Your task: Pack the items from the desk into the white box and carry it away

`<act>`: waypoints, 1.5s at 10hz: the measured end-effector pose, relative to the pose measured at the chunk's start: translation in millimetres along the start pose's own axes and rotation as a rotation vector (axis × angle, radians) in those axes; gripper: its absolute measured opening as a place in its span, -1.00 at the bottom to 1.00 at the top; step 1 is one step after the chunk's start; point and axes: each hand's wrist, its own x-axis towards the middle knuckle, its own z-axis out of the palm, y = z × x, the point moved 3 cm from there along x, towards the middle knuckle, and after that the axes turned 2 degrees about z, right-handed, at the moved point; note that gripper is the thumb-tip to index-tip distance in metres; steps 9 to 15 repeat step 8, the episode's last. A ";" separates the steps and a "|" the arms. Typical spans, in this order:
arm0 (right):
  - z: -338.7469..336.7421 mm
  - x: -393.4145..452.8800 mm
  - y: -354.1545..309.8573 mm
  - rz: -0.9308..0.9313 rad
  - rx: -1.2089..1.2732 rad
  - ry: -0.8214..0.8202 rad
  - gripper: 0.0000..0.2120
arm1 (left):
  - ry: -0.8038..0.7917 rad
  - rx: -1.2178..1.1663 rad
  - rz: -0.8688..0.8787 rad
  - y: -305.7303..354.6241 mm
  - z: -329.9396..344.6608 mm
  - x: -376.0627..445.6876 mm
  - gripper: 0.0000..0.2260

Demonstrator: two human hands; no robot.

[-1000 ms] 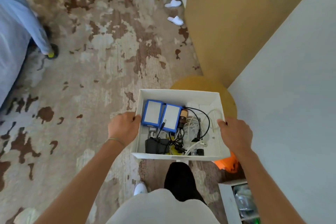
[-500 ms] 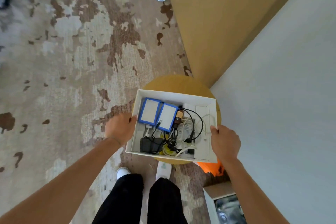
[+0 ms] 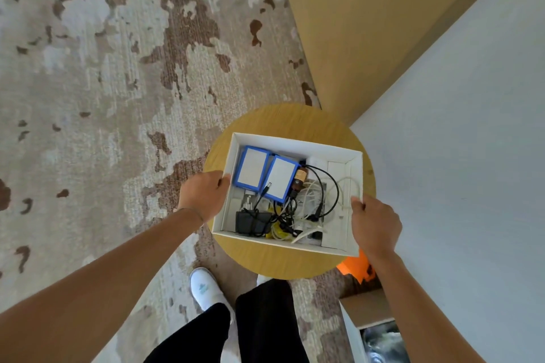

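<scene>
A patterned carpet point(image 3: 88, 97) fills the frame's left; a round table point(image 3: 283, 259) sits at centre. Over it is the white box point(image 3: 295, 243), the left hand point(image 3: 203, 196) and right hand point(image 3: 374, 224) gripping its sides. Inside lie two blue cases point(image 3: 265, 175) and cables point(image 3: 321, 200).

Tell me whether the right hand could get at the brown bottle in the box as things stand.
Probably not yet: the right hand grips the white box by its right wall. The box is open-topped, and the brown bottle lies uncovered beside a black cable.

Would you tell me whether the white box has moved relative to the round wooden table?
Yes: the white box now sits fully over the round table, having earlier overhung its near edge.
</scene>
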 end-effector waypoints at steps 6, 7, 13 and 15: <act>14.9 -6.4 4.5 -0.018 -0.082 -0.127 -0.60 | -0.165 0.005 -0.073 -1.4 -0.5 -1.9 -0.60; -23.1 -13.0 -9.8 0.043 -0.084 -0.236 -0.59 | -0.205 -0.080 -0.116 19.1 -51.1 -16.2 -0.69; -81.2 -30.5 -24.3 0.101 0.234 -0.138 -0.63 | -0.179 -0.309 -0.048 51.2 -113.3 -45.6 -0.75; -81.2 -30.5 -24.3 0.101 0.234 -0.138 -0.63 | -0.179 -0.309 -0.048 51.2 -113.3 -45.6 -0.75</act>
